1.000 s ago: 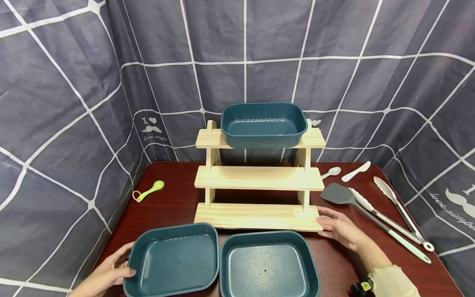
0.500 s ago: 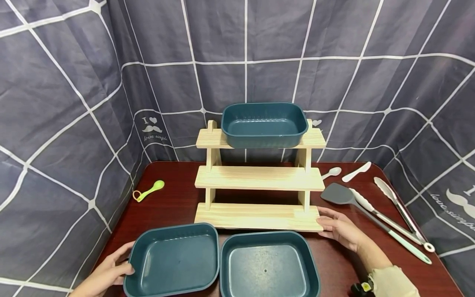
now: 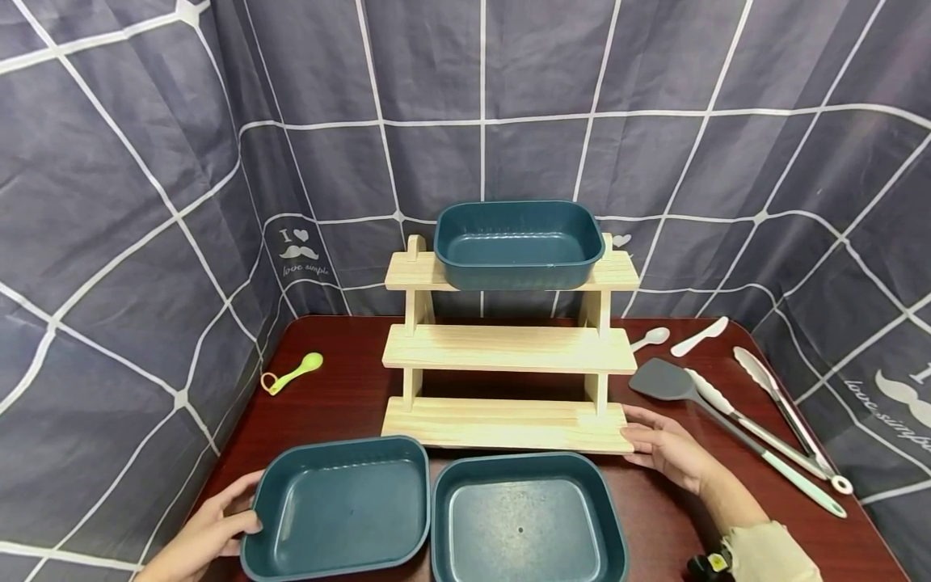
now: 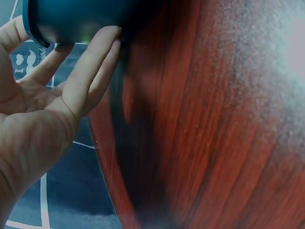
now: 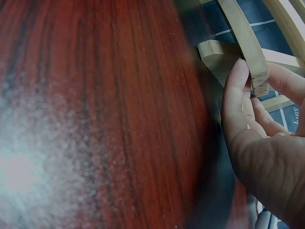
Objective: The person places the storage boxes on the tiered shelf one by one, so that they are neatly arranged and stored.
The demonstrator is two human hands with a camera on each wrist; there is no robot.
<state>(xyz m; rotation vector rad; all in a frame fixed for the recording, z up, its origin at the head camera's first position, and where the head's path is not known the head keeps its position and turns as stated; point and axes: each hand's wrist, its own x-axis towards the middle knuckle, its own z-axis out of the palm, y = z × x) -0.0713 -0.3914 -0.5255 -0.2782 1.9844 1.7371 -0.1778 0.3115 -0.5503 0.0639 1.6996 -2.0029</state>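
At the front left sits a dark teal rectangular plastic bin (image 3: 349, 509). My left hand (image 3: 214, 529) holds its left end, with the thumb at the rim; the left wrist view shows fingers (image 4: 97, 52) against the outer wall of the bin (image 4: 81, 19). A light wooden three-tier shelf (image 3: 505, 424) stands mid-table. My right hand (image 3: 669, 449) grips the right end of its lowest board, fingers on both sides of the wood (image 5: 250, 47) in the right wrist view. A second teal bin (image 3: 520, 525) lies beside the first, and a third bin (image 3: 518, 271) rests on the top tier.
On the right lie a grey spatula (image 3: 662, 380), metal tongs with white tips (image 3: 785, 412), a white spoon (image 3: 655, 337) and a white spreader (image 3: 700, 336). A green spoon (image 3: 296, 372) lies on the left. Grey gridded cloth (image 3: 538, 65) surrounds the dark red table (image 3: 327, 412).
My left thumb has shifted slightly up along the rim of the left bin, and that bin has edged very slightly left. My right hand stays on the shelf board.
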